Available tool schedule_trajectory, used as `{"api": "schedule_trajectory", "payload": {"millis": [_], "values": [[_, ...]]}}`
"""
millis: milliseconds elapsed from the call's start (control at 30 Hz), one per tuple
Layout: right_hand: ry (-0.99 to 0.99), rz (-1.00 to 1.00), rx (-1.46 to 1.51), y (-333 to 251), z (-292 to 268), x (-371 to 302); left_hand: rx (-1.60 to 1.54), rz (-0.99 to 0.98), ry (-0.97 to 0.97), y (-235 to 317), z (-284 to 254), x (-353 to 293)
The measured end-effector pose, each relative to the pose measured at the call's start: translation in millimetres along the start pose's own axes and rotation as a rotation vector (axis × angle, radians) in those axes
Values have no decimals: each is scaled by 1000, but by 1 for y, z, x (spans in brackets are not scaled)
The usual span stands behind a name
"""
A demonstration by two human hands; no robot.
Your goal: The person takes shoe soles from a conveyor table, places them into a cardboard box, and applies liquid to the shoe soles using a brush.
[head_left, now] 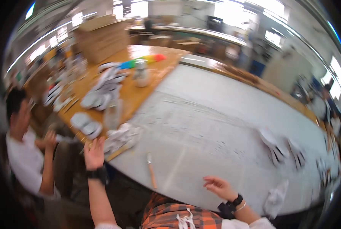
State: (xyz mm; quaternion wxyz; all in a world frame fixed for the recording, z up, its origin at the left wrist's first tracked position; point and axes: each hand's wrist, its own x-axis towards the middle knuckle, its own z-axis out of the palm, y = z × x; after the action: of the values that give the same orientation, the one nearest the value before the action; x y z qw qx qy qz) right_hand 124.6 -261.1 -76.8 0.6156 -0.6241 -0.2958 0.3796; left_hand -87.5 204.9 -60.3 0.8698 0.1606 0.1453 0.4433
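The picture is blurred by motion. My left hand (94, 152) is raised with fingers apart near the left edge of the white-topped table (224, 126), close to a heap of white pieces (120, 138). It holds nothing. My right hand (219, 187) hovers over the table's near edge, fingers loosely spread and empty. A thin wooden-handled tool (151, 170) lies on the table between my hands. Dark bands sit on both my wrists.
A wooden bench (136, 89) at the left carries several white pieces, a clear jar (141, 73) and a rainbow-coloured strip (143, 60). A person in a white shirt (25, 152) sits at far left. White pieces (281, 149) lie at the right. Cardboard boxes (101, 38) stand behind.
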Motion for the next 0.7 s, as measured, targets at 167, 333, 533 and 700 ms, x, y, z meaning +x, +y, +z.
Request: {"api": "schedule_trajectory", "payload": {"millis": [167,333,533,700], "values": [[751,-83,-315,-5,-137,-43,116,-528,-99,-106,14,-83],[1570,-118,-435,60,-338,-102,506,-903,-249,-199,53,-165],[1473,226,-467,106,-463,-132,617,-1064,-465,-235,56,-178],[1440,238,188,93,-407,-68,516,-1096,-428,-254,87,-169]]}}
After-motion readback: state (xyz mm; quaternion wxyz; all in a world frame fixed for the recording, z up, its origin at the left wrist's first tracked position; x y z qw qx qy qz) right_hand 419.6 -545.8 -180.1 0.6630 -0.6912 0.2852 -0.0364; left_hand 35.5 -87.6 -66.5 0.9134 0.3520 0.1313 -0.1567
